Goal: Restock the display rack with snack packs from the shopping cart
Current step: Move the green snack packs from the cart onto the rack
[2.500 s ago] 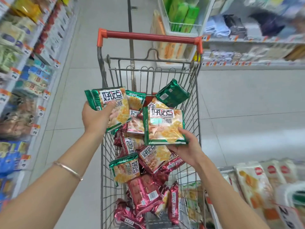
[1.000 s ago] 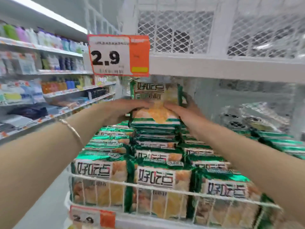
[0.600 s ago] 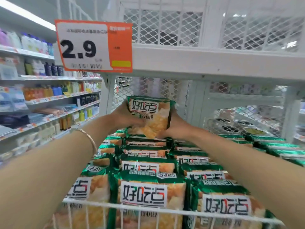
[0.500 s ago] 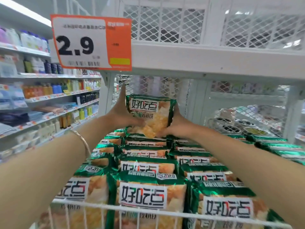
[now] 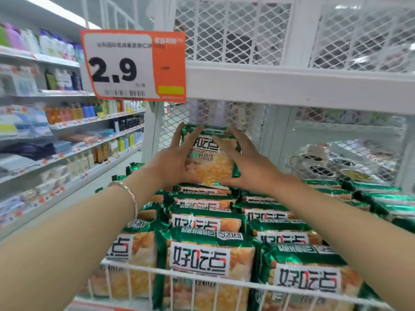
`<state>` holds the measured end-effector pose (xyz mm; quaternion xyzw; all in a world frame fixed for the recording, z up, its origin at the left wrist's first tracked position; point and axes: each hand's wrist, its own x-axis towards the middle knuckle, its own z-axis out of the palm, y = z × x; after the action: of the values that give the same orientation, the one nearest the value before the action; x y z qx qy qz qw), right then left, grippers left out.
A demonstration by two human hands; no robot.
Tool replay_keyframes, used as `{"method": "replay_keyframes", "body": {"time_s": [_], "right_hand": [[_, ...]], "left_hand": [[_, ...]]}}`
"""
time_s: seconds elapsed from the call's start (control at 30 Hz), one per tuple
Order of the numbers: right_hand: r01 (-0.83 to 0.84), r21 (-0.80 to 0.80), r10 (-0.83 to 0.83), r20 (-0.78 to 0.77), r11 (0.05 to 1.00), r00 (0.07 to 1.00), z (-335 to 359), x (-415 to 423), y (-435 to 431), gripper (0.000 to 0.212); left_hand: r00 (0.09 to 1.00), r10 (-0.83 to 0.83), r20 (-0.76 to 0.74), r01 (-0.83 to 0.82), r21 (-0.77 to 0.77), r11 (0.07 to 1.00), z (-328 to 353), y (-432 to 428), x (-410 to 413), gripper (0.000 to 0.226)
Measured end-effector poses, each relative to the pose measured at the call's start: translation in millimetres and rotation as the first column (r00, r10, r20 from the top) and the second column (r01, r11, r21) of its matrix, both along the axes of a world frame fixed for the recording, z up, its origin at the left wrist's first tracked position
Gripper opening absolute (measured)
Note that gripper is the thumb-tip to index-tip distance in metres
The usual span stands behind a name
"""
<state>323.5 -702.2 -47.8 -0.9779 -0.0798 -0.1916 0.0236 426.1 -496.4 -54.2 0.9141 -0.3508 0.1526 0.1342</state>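
Note:
A green snack pack (image 5: 215, 169) stands upright at the back of the middle row in the white wire display rack (image 5: 258, 285). My left hand (image 5: 173, 160) presses its left edge with straight fingers, thumb near the lower front. My right hand (image 5: 247, 167) lies flat against its right front, fingers stretched up to the top seam, thumb under the bottom corner. Rows of the same green packs (image 5: 199, 259) fill the rack in front of it. The shopping cart is out of view.
A white shelf beam (image 5: 292, 84) hangs low over the rack, with an orange 2.9 price tag (image 5: 134, 66) at its left. White mesh panels close the back and right side. Store shelves with bottles (image 5: 67, 122) run along the left aisle.
I turned from the cart to the rack with the green packs. In the last half second the pack was pushed back upright, and my fingers straightened against it.

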Motion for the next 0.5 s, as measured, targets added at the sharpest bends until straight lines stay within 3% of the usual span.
{"method": "replay_keyframes", "body": {"time_s": [0.17,0.33,0.4,0.5], "right_hand": [[0.071,0.064,-0.066,-0.075,0.995,0.995,8.5,-7.3,6.2,0.099],[0.07,0.046,-0.075,0.117,0.996,0.99,16.6,-43.2,41.2,0.059],[0.02,0.053,-0.024,0.089,0.998,0.996,11.9,-59.1,72.8,0.052],[-0.028,0.072,0.033,-0.073,0.997,0.997,1.7,-76.1,123.4,0.054]], "left_hand": [[0.996,0.093,0.013,-0.094,0.15,0.984,10.6,12.9,-16.9,0.128],[0.981,0.195,-0.023,-0.196,-0.056,0.979,11.3,73.2,-50.3,0.074],[0.961,0.262,-0.09,-0.274,-0.163,0.948,8.7,104.6,-67.4,0.052],[0.898,0.399,-0.186,-0.43,-0.176,0.886,1.5,153.6,-95.7,0.043]]}}
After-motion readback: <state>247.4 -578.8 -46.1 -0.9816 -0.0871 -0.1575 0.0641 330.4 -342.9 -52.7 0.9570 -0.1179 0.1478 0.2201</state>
